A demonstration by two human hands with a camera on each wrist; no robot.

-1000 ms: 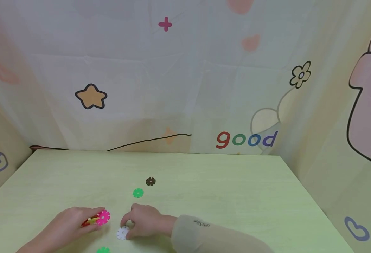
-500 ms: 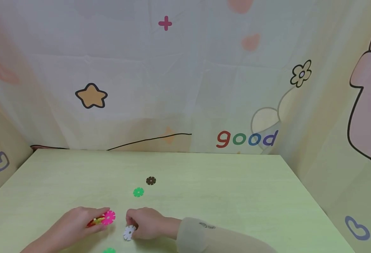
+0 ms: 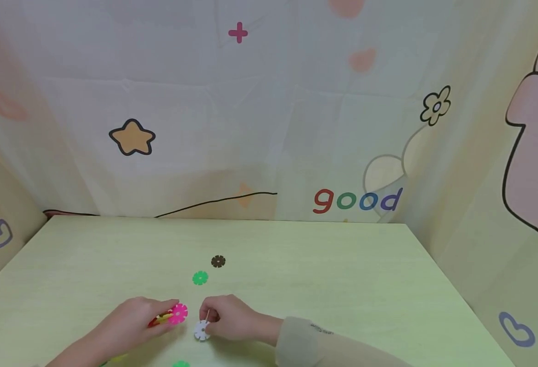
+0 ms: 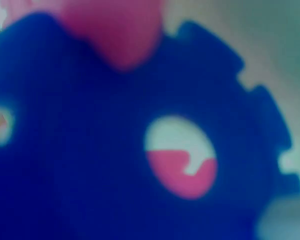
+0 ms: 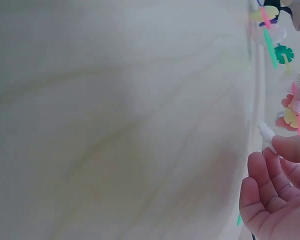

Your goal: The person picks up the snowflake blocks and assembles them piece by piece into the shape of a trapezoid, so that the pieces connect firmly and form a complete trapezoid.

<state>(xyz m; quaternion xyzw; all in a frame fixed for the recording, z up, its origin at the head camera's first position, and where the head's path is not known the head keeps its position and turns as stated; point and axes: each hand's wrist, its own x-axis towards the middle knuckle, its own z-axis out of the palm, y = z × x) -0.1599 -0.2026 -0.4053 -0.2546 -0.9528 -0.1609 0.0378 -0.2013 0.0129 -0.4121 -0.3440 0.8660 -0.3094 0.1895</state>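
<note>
My left hand (image 3: pixel 128 323) grips a chain of interlocked plastic snowflake discs, with a pink snowflake disc (image 3: pixel 178 313) at its tip and red and yellow ones behind it. Just to the right, my right hand (image 3: pixel 236 320) pinches a white snowflake disc (image 3: pixel 200 331) between thumb and fingers, a small gap away from the pink one. Seen from the right wrist, the white disc (image 5: pixel 266 132) is edge-on, and the chain trails back past the left hand with a green disc (image 5: pixel 284 54) among others. A dark blue disc (image 4: pixel 90 165) fills much of the blurred left wrist view.
A green disc (image 3: pixel 200 278) and a dark brown disc (image 3: pixel 218 261) lie flat on the pale table (image 3: pixel 333 275) beyond the hands. Another green disc (image 3: pixel 181 364) is cut off by the bottom edge. A printed cloth (image 3: pixel 195 127) hangs behind the table.
Both hands have moved to the right, each keeping its discs. The white disc has turned and come up a little, and yellow and green bits now show beneath the left wrist.
</note>
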